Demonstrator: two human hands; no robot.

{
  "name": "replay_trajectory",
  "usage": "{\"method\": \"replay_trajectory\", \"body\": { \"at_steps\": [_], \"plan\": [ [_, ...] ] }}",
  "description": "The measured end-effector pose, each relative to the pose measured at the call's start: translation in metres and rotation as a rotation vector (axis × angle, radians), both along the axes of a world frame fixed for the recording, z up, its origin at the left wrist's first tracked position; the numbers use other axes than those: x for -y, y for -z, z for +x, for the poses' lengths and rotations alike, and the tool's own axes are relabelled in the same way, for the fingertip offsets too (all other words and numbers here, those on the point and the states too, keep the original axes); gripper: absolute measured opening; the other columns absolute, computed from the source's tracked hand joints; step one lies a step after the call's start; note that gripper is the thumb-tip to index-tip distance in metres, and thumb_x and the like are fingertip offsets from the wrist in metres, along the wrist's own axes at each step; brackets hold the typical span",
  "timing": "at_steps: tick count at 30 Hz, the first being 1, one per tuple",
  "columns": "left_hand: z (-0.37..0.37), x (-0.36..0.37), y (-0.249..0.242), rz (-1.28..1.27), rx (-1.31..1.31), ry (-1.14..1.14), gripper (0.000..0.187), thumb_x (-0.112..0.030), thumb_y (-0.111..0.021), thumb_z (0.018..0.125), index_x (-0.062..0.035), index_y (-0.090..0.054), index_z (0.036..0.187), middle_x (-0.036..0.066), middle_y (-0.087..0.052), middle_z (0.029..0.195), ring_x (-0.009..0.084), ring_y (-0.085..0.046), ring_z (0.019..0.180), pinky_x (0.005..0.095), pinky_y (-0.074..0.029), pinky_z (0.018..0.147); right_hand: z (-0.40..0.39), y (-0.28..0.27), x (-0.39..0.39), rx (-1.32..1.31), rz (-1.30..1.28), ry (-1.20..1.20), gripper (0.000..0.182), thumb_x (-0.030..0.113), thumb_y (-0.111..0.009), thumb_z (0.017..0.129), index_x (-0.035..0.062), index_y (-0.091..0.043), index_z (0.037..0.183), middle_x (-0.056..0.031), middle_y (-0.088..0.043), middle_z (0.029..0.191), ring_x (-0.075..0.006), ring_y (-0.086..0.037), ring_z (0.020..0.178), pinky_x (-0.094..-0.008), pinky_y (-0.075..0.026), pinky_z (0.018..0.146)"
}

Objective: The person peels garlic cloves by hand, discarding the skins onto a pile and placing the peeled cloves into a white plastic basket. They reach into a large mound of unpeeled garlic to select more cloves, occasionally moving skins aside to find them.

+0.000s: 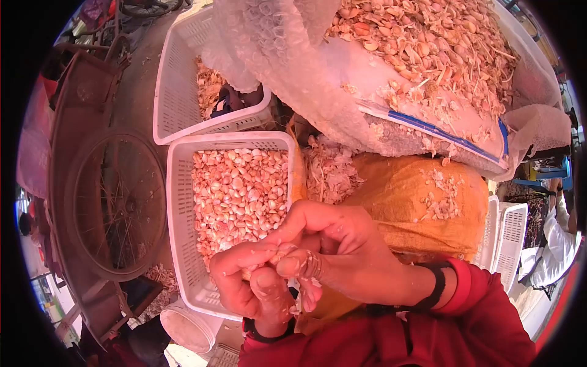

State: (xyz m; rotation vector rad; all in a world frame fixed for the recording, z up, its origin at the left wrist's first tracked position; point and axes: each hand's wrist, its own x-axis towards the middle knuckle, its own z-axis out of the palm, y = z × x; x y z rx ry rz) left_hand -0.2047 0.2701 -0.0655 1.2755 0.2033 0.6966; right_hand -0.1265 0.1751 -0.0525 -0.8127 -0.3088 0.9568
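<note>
Left hand (254,293) and right hand (358,254) meet at lower centre of the frame, thumbs and fingertips pinched together on a small garlic piece (285,249), mostly hidden.
A garlic heap (434,43) fills the upper right; below it, right of centre, lies an orange sack (416,229). Left of centre stands a white crate (181,244) with cloves (241,189) inside, some behind the left hand. Pale skin flakes (445,194) lie on the sack.
</note>
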Motion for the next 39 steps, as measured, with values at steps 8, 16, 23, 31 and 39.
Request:
{"method": "replay_trajectory", "body": {
  "at_steps": [8, 16, 23, 31, 39],
  "plan": [
    [-0.012, -0.022, 0.045, 0.411, -0.169, -0.408, 0.036, -0.033, -0.049, 0.097, 0.0007, -0.044, 0.109, 0.007, -0.049, 0.085, 0.0093, -0.051, 0.066, 0.0215, -0.041, 0.057, -0.001, 0.029, -0.033, -0.163, 0.059, -0.074, 0.016, 0.016, -0.054, 0.094, 0.0012, -0.053, 0.098, -0.0012, -0.056, 0.073, -0.0058, -0.053, 0.048, -0.0192, -0.045, 0.044],
    [0.007, -0.052, 0.066, 0.388, -0.198, -0.616, 0.044, -0.037, -0.053, 0.094, 0.0021, -0.048, 0.112, 0.004, -0.054, 0.079, 0.0100, -0.052, 0.073, 0.0246, -0.044, 0.072, 0.001, 0.062, -0.079, 0.764, -0.264, 0.159, 0.032, 0.014, -0.056, 0.087, 0.0028, -0.053, 0.117, -0.0142, -0.061, 0.101, -0.0212, -0.061, 0.056, -0.0319, -0.050, 0.050],
    [-0.020, -0.154, 0.141, 0.415, -0.513, -0.718, 0.043, -0.034, -0.039, 0.099, 0.0033, -0.054, 0.116, 0.002, -0.055, 0.084, 0.0050, -0.043, 0.065, 0.0206, -0.032, 0.055, 0.054, 0.018, -0.021, 1.281, -0.626, 0.125, 0.023, 0.015, -0.057, 0.079, 0.0030, -0.059, 0.098, -0.0155, -0.061, 0.081, -0.0350, -0.061, 0.062, -0.0424, -0.046, 0.055],
    [0.029, -0.096, 0.133, 0.320, -0.583, -0.619, 0.035, -0.034, -0.042, 0.099, -0.0028, -0.056, 0.096, -0.003, -0.042, 0.067, 0.0032, -0.030, 0.053, 0.0194, -0.022, 0.046, 0.283, 0.025, 0.044, 1.731, -0.926, 0.717, 0.016, 0.009, -0.059, 0.075, 0.0136, -0.070, 0.086, -0.0106, -0.062, 0.072, -0.0321, -0.058, 0.082, -0.0440, -0.045, 0.070],
    [0.030, -0.073, 0.135, 0.395, -0.557, -0.354, 0.031, -0.026, -0.043, 0.099, 0.0006, -0.059, 0.096, -0.007, -0.030, 0.059, 0.0027, -0.025, 0.051, 0.0221, -0.018, 0.046, 0.299, 0.036, 0.045, 2.057, -1.406, 0.351, 0.031, 0.014, -0.061, 0.074, 0.0191, -0.067, 0.104, -0.0059, -0.062, 0.091, -0.0274, -0.049, 0.100, -0.0417, -0.036, 0.082]
  ]
}}
